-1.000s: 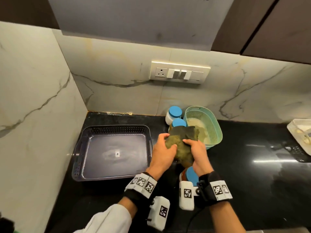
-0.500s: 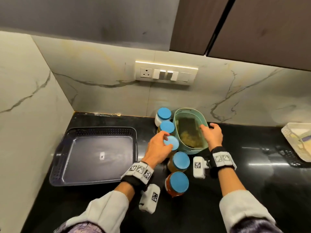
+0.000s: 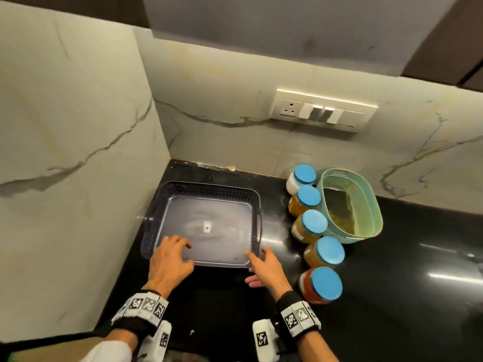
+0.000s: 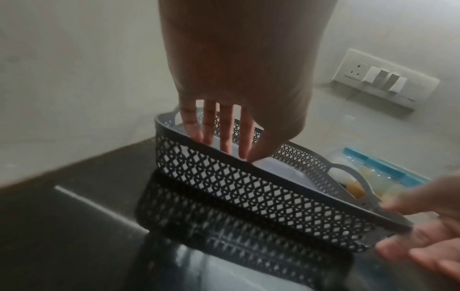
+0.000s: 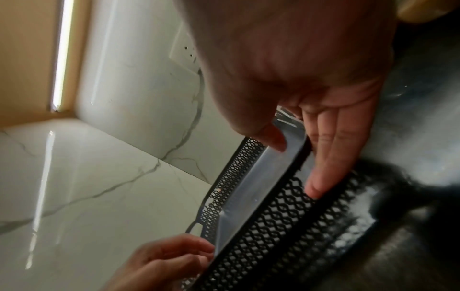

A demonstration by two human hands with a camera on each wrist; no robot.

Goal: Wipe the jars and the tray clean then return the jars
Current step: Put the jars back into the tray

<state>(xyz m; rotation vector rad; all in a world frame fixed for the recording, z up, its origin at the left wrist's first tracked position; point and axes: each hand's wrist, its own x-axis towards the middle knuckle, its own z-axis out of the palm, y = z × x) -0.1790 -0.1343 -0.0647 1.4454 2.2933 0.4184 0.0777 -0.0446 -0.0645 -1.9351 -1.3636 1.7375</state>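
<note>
The dark grey tray [image 3: 209, 188] with lattice walls sits in the counter's left corner. My left hand [image 3: 187, 253] grips its near rim, fingers inside and thumb outside, as the left wrist view shows at the tray wall [image 4: 248, 187]. My right hand [image 3: 251, 267] pinches the near right corner, thumb inside and fingers along the outer wall [image 5: 273, 216]. Several blue-lidded jars stand in a row right of the tray, from the white one [image 3: 300, 178] at the back to the red one [image 3: 322, 286] nearest me. The olive cloth [image 3: 339, 212] lies in the green basket [image 3: 373, 205].
Marble walls close in the tray on the left [image 3: 65, 152] and behind. A switch panel [image 3: 324, 111] sits on the back wall. The black counter [image 3: 405, 296] stretches to the right of the jars and in front of the tray.
Both hands held the cloth a second ago. The cloth then went into the basket while the left hand touched a jar lid. Both hands have since moved left onto the tray's near rim.
</note>
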